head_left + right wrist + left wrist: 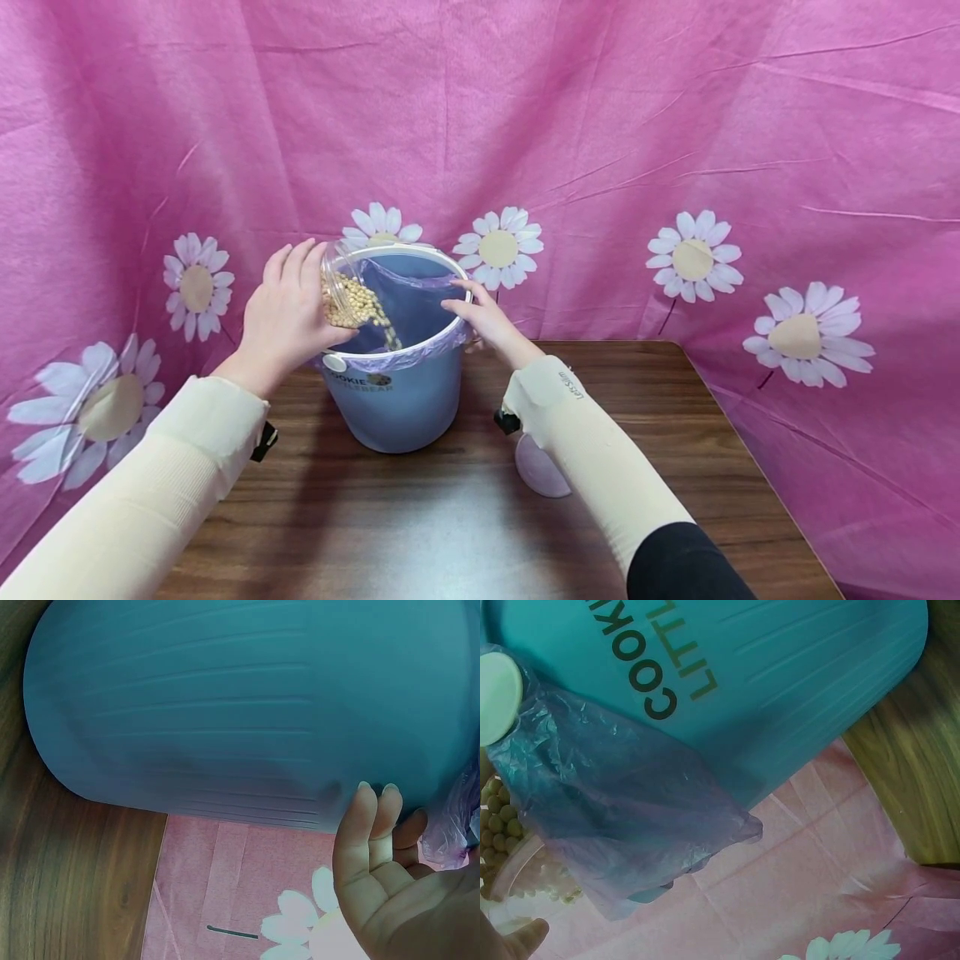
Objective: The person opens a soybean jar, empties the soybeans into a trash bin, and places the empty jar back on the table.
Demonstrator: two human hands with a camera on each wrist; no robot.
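Our left hand [288, 312] grips the clear jar [340, 268], tipped at the bin's [397, 408] left rim; pale beans [363, 305] spilling inside; jar probably light, slick, best held round its body; our right hand [489, 323] grips the bin's right rim.

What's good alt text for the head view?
A person's left hand tips a clear jar, pouring pale beans into a blue bin lined with a purple bag, while the right hand touches the bin's rim. The bin stands on a wooden table before pink flowered cloth.
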